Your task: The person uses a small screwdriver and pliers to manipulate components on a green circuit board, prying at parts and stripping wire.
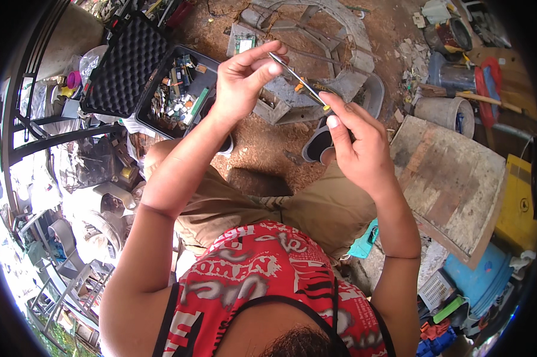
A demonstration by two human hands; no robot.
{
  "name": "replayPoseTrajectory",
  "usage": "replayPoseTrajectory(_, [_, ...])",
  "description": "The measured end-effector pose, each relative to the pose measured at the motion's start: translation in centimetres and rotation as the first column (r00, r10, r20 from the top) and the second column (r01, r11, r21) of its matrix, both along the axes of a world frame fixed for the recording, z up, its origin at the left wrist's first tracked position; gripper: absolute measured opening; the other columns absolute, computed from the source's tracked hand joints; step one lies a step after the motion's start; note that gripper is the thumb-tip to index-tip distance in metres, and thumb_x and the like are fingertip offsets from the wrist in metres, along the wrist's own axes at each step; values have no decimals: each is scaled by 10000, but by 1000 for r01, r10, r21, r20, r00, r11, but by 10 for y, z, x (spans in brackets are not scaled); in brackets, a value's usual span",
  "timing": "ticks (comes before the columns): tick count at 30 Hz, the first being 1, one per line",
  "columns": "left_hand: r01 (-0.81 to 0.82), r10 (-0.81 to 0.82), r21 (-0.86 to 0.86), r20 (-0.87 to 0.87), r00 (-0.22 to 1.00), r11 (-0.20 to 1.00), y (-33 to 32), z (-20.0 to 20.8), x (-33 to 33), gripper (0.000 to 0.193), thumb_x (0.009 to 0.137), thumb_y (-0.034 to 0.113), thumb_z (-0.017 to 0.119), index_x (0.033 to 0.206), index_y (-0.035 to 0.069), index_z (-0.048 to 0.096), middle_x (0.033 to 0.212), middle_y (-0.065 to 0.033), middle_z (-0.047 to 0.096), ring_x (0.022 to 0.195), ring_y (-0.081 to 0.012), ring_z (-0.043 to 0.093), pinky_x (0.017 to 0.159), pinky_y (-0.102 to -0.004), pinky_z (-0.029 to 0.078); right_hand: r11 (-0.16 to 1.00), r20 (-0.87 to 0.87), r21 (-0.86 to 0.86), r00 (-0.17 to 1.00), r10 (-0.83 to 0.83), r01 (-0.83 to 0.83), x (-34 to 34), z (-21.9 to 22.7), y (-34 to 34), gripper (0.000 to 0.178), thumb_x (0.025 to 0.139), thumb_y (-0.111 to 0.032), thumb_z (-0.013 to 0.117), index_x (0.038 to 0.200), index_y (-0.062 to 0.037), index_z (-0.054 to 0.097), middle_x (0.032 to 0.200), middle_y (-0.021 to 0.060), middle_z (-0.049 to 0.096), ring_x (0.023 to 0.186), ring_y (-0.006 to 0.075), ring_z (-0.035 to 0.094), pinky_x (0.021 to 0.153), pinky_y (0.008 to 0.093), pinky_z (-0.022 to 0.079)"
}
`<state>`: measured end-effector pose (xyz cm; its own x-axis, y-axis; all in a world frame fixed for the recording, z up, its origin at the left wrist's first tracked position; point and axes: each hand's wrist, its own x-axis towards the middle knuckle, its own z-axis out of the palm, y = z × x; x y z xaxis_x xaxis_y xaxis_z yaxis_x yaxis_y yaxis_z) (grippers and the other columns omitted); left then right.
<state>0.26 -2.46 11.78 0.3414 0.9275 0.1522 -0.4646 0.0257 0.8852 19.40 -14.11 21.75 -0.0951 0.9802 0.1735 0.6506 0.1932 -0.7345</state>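
A slim shiny metal rod with a yellow end (296,77) slants between my two hands, above the ground past my knees. My right hand (358,140) pinches its lower, yellow end between thumb and fingers. At the upper end, my left hand (242,83) has its thumb and bent fingers closed around the tip. A small orange piece (300,85) shows beside the rod's middle; whether it touches the rod I cannot tell. Below the hands is a grey metal frame (361,38) with a ring-like top, and a small green circuit board (244,43) lies on its left side.
At the left, an open black case (125,65) with foam in its lid holds many small boards and chips. A worn wooden board (447,184) lies to the right, near a grey bucket (444,113), a blue drum (480,276) and a yellow panel (518,202). Metal chairs (66,244) stand far left.
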Motion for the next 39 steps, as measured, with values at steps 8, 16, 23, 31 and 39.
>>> replayPoseTrajectory(8, [137,-73,-328,200,977,935,-14,1,16,382,1000,117,529,1369,28,493,1234,-136,621,1123,-232,623,1049,-387,459,995,334,104,942,-40,5,-5,-1,0,390,889,-6,577,1272,-72,613,838,135,592,656,278,592,619,365,493])
replayPoseTrajectory(16, [107,-99,-218,48,994,970,-14,-5,13,358,987,65,511,1335,-14,523,1198,-128,629,1087,-209,632,1036,-361,468,992,321,-71,940,118,-101,17,37,24,393,871,14,565,1239,-98,643,768,142,568,634,307,567,621,378,481])
replayPoseTrajectory(23, [92,-107,-158,-93,990,983,-14,-9,11,320,970,23,502,1275,-48,565,1175,-150,642,1058,-236,652,1008,-370,496,978,314,-3,929,197,-207,34,40,44,289,853,-54,576,1110,-97,701,898,169,677,808,368,649,723,434,526])
replayPoseTrajectory(31, [99,-89,-271,49,995,958,-9,-6,8,351,974,73,536,1309,-32,540,1183,-153,646,1069,-230,656,993,-346,506,964,283,-209,933,223,-167,37,42,34,306,925,-61,534,1216,-35,625,967,147,658,830,271,629,757,332,502])
replayPoseTrajectory(39, [458,-362,-384,298,883,802,-4,0,8,404,1018,153,481,1371,-41,456,1260,-180,599,1131,-207,631,1014,-322,499,988,-155,-151,986,-67,44,25,-21,28,367,876,-202,699,1181,-16,613,935,59,645,785,113,608,701,260,500])
